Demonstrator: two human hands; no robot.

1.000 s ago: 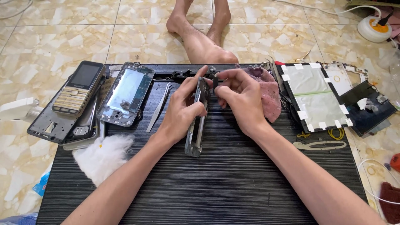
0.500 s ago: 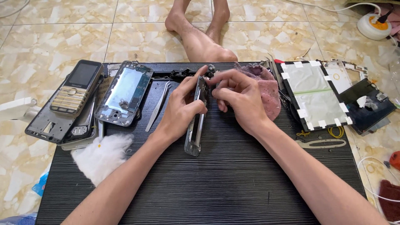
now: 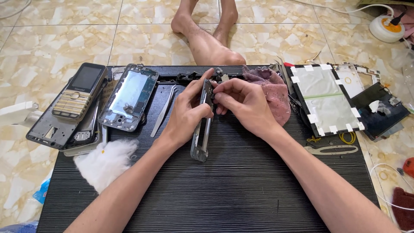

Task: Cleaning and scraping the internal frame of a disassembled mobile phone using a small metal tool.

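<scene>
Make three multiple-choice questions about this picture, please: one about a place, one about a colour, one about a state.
1. Where do the tweezers lie?
A. on the floor tiles
B. on the black board, left of the left hand
C. on the pink cloth

2. What colour is the cotton wad?
A. white
B. blue
C. black

3. How is the metal phone frame held?
A. lying flat, untouched
B. lifted high off the board
C. standing on its edge, gripped by both hands

Answers:
1. B: they rest on the black board, between the opened phone and the left hand.
2. A: the fluff is white.
3. C: the left hand grips its side, the right hand pinches its top.
</scene>
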